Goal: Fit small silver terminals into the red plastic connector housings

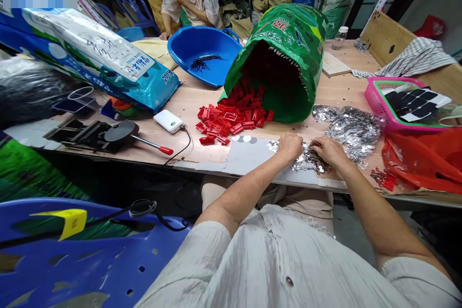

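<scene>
Both of my hands are over a spread of small shiny metal pieces point(311, 160) at the table's front edge. My left hand point(290, 146) has its fingers curled together at the left of the pieces; what it holds, if anything, is too small to name. Close by on the right, my right hand point(327, 150) pinches with thumb and finger, and a tiny dark piece seems to show at the tips. Behind my left hand, red plastic parts point(231, 115) spill out of a green sack point(306, 33) lying on its side. A larger heap of metal pieces point(355, 132) lies right of my right hand.
A blue basin point(205, 50) with dark strands stands behind the red parts. On the left are a hand press point(97, 135), a white power bank point(168, 121) and a blue bag point(108, 53). A pink basket point(375, 101) and red bag point(426, 161) are right. A person point(195, 0) sits opposite.
</scene>
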Available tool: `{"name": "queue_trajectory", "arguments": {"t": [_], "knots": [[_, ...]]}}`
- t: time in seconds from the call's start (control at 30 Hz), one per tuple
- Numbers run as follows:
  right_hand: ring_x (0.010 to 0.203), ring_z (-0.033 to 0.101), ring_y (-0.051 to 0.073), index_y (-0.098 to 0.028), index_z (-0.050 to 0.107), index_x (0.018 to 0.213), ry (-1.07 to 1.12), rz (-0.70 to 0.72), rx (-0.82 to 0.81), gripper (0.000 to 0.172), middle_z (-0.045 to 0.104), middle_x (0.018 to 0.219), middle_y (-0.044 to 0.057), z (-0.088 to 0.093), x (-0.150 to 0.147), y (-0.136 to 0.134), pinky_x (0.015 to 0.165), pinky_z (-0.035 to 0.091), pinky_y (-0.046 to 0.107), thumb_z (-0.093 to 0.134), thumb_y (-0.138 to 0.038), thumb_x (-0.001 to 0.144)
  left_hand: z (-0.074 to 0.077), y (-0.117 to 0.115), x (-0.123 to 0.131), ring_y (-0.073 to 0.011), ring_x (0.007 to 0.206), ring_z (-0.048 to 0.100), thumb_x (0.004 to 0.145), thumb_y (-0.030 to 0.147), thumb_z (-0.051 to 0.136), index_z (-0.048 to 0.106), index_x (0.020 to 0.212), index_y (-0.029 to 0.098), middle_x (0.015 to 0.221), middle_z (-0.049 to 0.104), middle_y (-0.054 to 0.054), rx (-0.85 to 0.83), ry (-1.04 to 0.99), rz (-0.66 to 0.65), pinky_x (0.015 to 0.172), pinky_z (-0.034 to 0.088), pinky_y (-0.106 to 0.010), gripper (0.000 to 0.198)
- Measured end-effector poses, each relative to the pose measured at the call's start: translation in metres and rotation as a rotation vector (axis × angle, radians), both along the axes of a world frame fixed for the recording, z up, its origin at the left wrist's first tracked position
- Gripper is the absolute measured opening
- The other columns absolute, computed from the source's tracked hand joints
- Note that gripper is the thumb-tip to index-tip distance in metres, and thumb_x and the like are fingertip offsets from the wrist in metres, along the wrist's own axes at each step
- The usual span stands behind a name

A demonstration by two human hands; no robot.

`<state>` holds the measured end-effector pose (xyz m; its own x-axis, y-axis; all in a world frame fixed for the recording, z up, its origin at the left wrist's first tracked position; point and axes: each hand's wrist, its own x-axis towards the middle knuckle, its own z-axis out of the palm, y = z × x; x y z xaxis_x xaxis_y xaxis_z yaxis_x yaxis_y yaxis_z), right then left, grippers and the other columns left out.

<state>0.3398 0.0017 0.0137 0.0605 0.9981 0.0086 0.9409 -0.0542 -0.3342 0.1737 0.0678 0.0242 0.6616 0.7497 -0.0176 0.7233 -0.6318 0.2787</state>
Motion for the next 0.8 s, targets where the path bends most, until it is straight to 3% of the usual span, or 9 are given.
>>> {"name": "queue_trajectory", "arguments": {"t": [0.13,0.33,0.5,0.8], "knots": [[0.087,0.061,0.021,-0.023,0.07,0.096,0.012,-0.019,0.021,0.019,0.07,0.097,0.006,0.002,0.002,-0.002,0.074,0.041,0.03,0.054,-0.028,0.086,0.0,-0.002,-0.003,-0.024,0.103,0.054,0.086,0.027,0.059,0.072,0.097,0.022,0.104,0.069,-0.007,-0.008,-0.037,0.01,0.087,0.041,-0.034,0.018],[0.084,0.061,0.02,-0.025,0.068,0.096,0.04,0.072,-0.058,0.017,0.069,0.092,0.004,0.001,0.009,-0.016,0.071,0.041,0.028,0.057,-0.027,0.084,0.001,-0.011,-0.005,-0.0254,0.105,0.053,0.084,0.034,0.062,0.074,0.1,0.027,0.101,0.068,-0.006,-0.045,-0.076,-0.122,0.089,0.041,-0.036,0.021],[0.08,0.061,0.02,-0.024,0.066,0.091,-0.018,0.016,-0.097,0.014,0.069,0.089,0.005,0.002,0.003,-0.019,0.067,0.039,0.029,0.055,-0.029,0.085,-0.001,-0.014,0.0,-0.0257,0.101,0.055,0.084,0.029,0.06,0.075,0.09,0.022,0.097,0.07,-0.008,-0.03,-0.049,-0.074,0.086,0.042,-0.036,0.017],[0.085,0.061,0.021,-0.024,0.067,0.089,-0.001,-0.029,-0.01,0.018,0.07,0.094,0.005,0.003,0.004,-0.019,0.073,0.04,0.03,0.051,-0.03,0.088,-0.001,-0.011,-0.006,-0.0246,0.101,0.055,0.085,0.02,0.054,0.074,0.089,0.022,0.097,0.07,-0.007,-0.025,-0.047,-0.038,0.087,0.041,-0.036,0.021]]}}
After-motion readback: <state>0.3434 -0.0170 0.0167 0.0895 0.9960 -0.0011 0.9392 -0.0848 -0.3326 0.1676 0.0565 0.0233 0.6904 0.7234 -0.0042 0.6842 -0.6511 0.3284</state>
